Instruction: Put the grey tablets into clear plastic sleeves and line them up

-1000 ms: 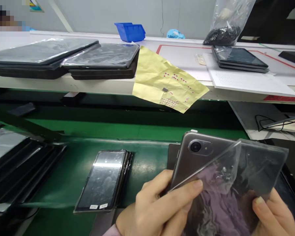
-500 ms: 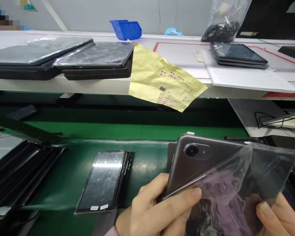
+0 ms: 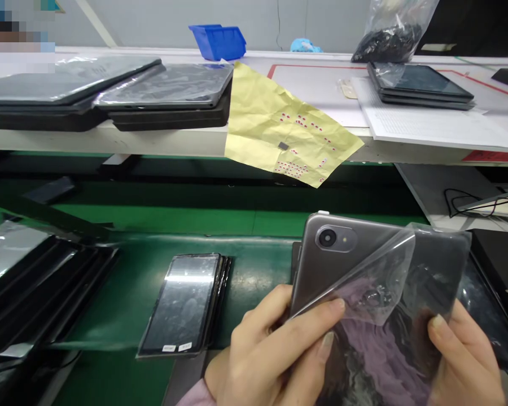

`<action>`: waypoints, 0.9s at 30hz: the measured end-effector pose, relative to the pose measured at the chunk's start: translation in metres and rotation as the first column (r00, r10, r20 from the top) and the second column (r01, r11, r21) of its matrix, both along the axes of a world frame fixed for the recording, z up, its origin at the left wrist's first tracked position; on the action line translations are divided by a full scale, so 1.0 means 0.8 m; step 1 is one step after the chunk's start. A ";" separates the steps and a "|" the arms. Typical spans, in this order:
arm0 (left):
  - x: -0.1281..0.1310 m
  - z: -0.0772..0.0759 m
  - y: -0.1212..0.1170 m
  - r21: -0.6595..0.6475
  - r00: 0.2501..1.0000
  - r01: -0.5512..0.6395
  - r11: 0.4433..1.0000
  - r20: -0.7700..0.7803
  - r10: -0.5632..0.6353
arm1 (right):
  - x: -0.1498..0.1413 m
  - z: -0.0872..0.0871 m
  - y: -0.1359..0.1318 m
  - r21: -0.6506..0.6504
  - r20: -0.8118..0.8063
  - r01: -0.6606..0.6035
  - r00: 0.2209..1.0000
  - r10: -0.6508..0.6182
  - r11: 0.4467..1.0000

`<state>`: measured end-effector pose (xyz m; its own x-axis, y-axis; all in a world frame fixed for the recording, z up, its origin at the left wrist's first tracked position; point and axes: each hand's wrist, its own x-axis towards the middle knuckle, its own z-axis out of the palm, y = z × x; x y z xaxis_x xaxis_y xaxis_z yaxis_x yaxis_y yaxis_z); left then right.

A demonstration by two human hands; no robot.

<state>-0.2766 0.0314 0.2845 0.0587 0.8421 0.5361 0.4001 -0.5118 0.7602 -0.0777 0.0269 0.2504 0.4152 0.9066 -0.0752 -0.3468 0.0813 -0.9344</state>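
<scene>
phone back (image 3: 334, 265): satin metal | film (image 3: 376, 287): glossy plastic | paper sheet (image 3: 275, 113): creased matt

Green conveyor belt (image 3: 258, 270) left of the hands (image 3: 262, 344), phone stack (image 3: 182, 304) blocking, shelf edge (image 3: 110, 141) beyond

White shelf (image 3: 110, 138): film-wrapped black tablets (image 3: 165, 84), blue plastic bin (image 3: 217, 42), printed white sheets (image 3: 427, 127) under dark tablet stack (image 3: 419, 84), creased yellow paper (image 3: 254, 113) overhanging edge. Green conveyor belt (image 3: 254, 265) below: phone stack (image 3: 182, 304), black device pile (image 3: 25, 276).
</scene>
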 end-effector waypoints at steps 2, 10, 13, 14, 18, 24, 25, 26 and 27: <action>-0.004 -0.004 0.006 0.010 0.999 0.039 0.999 0.002 -0.039 | 0.000 -0.002 0.001 -0.002 -0.003 -0.007 1.000 0.007 1.000; -0.022 -0.072 0.043 -0.199 0.969 -0.048 0.979 0.228 0.093 | 0.009 -0.041 0.023 0.257 0.407 -0.165 0.912 0.048 0.952; -0.020 -0.099 0.062 -0.068 0.898 0.044 0.997 0.439 -0.010 | 0.005 -0.029 0.039 0.418 0.599 -0.411 0.795 0.094 0.810; -0.019 -0.104 0.069 0.010 0.861 0.092 0.996 0.501 -0.084 | 0.002 -0.022 0.045 0.473 0.609 -0.477 0.784 0.117 0.741; -0.020 -0.116 0.093 0.248 0.775 0.141 0.959 0.575 -0.262 | -0.012 -0.003 0.059 0.615 0.608 -0.575 0.781 0.140 0.540; -0.024 -0.124 0.090 0.242 0.769 0.130 0.961 0.587 -0.252 | -0.013 0.002 0.064 0.627 0.642 -0.611 0.756 0.123 0.483; -0.024 -0.125 0.087 0.234 0.769 0.126 0.964 0.591 -0.244 | -0.011 0.001 0.063 0.623 0.651 -0.620 0.749 0.123 0.477; -0.023 -0.125 0.085 0.222 0.773 0.115 0.968 0.593 -0.228 | -0.009 0.001 0.060 0.620 0.656 -0.621 0.745 0.117 0.481; -0.023 -0.124 0.083 0.220 0.784 0.095 0.971 0.585 -0.209 | -0.007 0.000 0.057 0.622 0.664 -0.612 0.743 0.085 0.489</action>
<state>-0.2953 0.0977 0.1854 -0.2033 0.7428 0.6379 -0.2019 -0.6694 0.7150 -0.0830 0.0723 0.2502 -0.2256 0.5443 0.8080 -0.0532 0.8213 -0.5681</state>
